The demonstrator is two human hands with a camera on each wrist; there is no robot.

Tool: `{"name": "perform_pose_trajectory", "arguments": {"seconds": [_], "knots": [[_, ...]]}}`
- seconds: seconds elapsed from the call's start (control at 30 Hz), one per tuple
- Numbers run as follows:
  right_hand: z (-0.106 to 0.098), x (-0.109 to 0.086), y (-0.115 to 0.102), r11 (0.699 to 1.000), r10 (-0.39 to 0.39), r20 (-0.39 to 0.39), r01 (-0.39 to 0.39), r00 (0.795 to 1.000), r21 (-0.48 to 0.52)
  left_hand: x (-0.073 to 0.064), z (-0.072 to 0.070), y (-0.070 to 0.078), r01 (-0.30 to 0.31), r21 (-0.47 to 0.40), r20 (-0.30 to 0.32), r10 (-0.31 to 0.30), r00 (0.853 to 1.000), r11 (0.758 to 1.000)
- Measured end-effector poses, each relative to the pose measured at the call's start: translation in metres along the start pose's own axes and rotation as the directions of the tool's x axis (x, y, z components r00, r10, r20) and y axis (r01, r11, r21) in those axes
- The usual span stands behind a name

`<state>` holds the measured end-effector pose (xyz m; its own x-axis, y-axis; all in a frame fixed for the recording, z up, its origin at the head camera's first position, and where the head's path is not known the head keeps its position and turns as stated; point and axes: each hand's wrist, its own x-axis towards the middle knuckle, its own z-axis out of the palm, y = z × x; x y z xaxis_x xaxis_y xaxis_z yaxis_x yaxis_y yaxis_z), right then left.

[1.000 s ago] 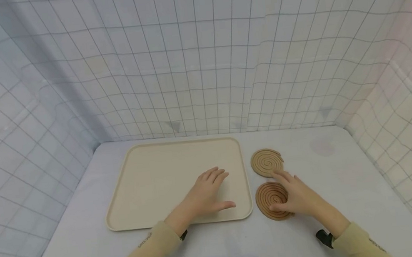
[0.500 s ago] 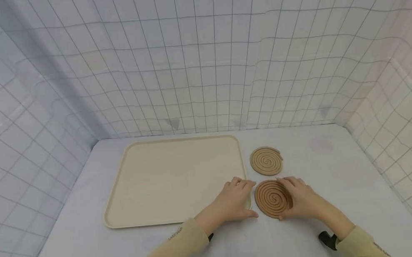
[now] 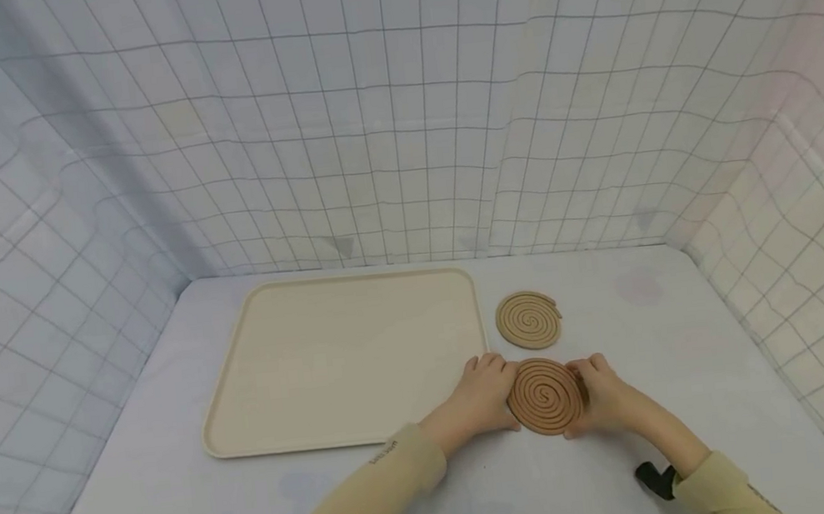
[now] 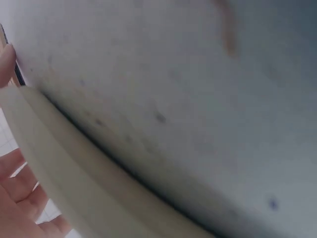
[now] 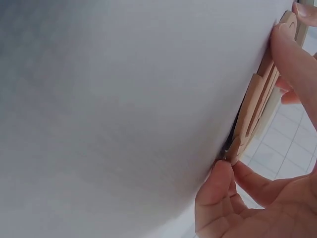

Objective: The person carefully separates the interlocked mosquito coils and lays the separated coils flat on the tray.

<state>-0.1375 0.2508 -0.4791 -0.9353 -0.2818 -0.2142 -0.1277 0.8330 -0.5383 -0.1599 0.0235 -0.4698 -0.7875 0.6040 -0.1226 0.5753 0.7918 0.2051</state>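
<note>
A reddish-brown spiral coaster lies between my hands at the right of the tray in the head view. My left hand reaches over the tray's near right corner and holds the coaster's left edge, thumb at the near side. On the opposite edge, my right hand grips with thumb and fingers spread apart. Seen side-on in the right wrist view, the coaster is thin, its rim between my right thumb and fingertips. In the left wrist view the tray's rim hides part of my left hand.
Just beyond the brown one, a tan spiral coaster lies flat on the white table. A cream rectangular tray occupies the left side. Grid-patterned sheets enclose the back and both sides.
My left hand has moved right from over the tray to the brown coaster's left edge. The right hand has shifted slightly toward me and taken hold of its right edge.
</note>
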Motion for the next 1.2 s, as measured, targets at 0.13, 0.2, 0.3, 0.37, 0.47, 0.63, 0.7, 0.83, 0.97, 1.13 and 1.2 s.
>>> {"name": "perform_pose_trajectory", "arguments": {"seconds": [0.13,0.2,0.3,0.37,0.47,0.63,0.7,0.83,0.97,1.13,1.2], "knots": [[0.001,-0.001,-0.001,0.999,0.009,0.008,-0.009,1.000,0.031,0.000,0.005,0.005,0.006,-0.047,-0.030,-0.008,1.000,0.999],[0.001,-0.002,-0.001,0.999,0.005,0.013,-0.006,1.000,0.050,-0.001,0.006,0.005,0.007,-0.052,-0.037,-0.009,0.999,0.999],[-0.001,-0.002,0.001,0.993,-0.018,0.024,0.015,1.000,0.116,-0.001,0.007,0.005,0.008,-0.052,-0.043,-0.010,0.999,0.999],[-0.003,-0.002,0.002,0.984,-0.018,0.033,0.012,0.999,0.178,-0.001,0.008,0.005,0.007,-0.059,-0.048,-0.010,0.999,0.998],[-0.006,0.000,0.004,0.957,0.009,0.051,-0.024,0.999,0.289,-0.001,0.008,0.005,0.004,-0.057,-0.060,-0.008,0.998,0.998],[-0.008,0.004,0.002,0.892,0.109,0.084,-0.135,0.990,0.431,0.000,0.010,0.004,0.003,-0.076,-0.069,-0.009,0.998,0.997],[-0.008,0.005,0.000,0.869,0.137,0.092,-0.164,0.986,0.467,0.001,0.009,0.003,-0.005,-0.090,-0.075,-0.002,0.997,0.996],[-0.009,0.007,-0.005,0.821,0.169,0.090,-0.191,0.981,0.539,0.001,0.004,-0.002,-0.025,-0.189,-0.104,0.005,0.995,0.982],[-0.011,0.009,-0.011,0.771,0.169,0.072,-0.177,0.983,0.611,-0.001,-0.002,-0.008,-0.028,-0.393,-0.134,-0.027,0.991,0.919],[-0.015,0.011,-0.022,0.724,0.145,0.027,-0.125,0.989,0.679,-0.001,-0.008,-0.016,0.004,-0.663,-0.157,-0.144,0.977,0.749],[-0.015,0.012,-0.028,0.694,0.130,0.014,-0.101,0.991,0.712,-0.002,-0.010,-0.019,0.013,-0.773,-0.153,-0.207,0.966,0.634]]}}
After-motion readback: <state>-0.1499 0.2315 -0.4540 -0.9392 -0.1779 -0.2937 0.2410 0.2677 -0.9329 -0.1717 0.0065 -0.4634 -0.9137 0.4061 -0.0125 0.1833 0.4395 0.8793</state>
